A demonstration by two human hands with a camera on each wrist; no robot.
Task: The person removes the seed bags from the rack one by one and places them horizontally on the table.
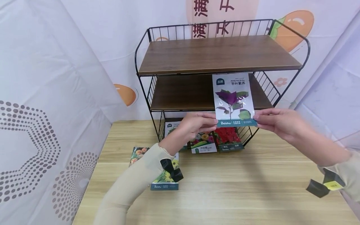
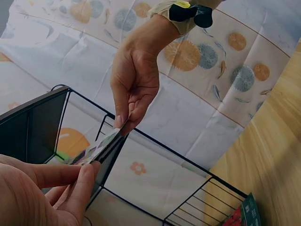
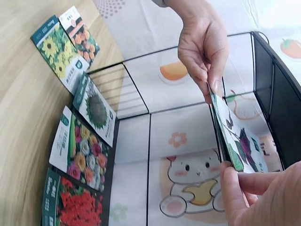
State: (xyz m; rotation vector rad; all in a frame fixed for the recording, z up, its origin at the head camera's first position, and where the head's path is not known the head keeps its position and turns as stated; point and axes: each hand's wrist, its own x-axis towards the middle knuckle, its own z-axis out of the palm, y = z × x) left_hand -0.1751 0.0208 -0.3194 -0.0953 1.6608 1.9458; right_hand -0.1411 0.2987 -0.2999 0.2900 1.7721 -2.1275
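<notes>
A white seed packet (image 1: 233, 100) with a purple-leaved plant and a teal bottom band is held up in front of the middle shelf (image 1: 182, 92). My left hand (image 1: 194, 125) pinches its lower left corner between thumb and fingers. At the lower right corner, my right hand (image 1: 281, 123) pinches it the same way. Seen edge-on in the left wrist view, the packet (image 2: 101, 148) spans from the left hand (image 2: 61, 193) to the right hand (image 2: 136, 80). The right wrist view shows its printed face (image 3: 240, 136) leaning toward the shelf.
A black wire rack with brown boards (image 1: 219, 54) stands at the back of the wooden table (image 1: 213, 190). Its bottom level holds a sunflower packet (image 3: 96, 110), a packet of mixed blooms (image 3: 87, 155) and a red-flower packet (image 1: 227, 137). Yellow-flower (image 1: 164, 184) and orange-flower (image 1: 137, 153) packets lie left, partly behind the sleeve.
</notes>
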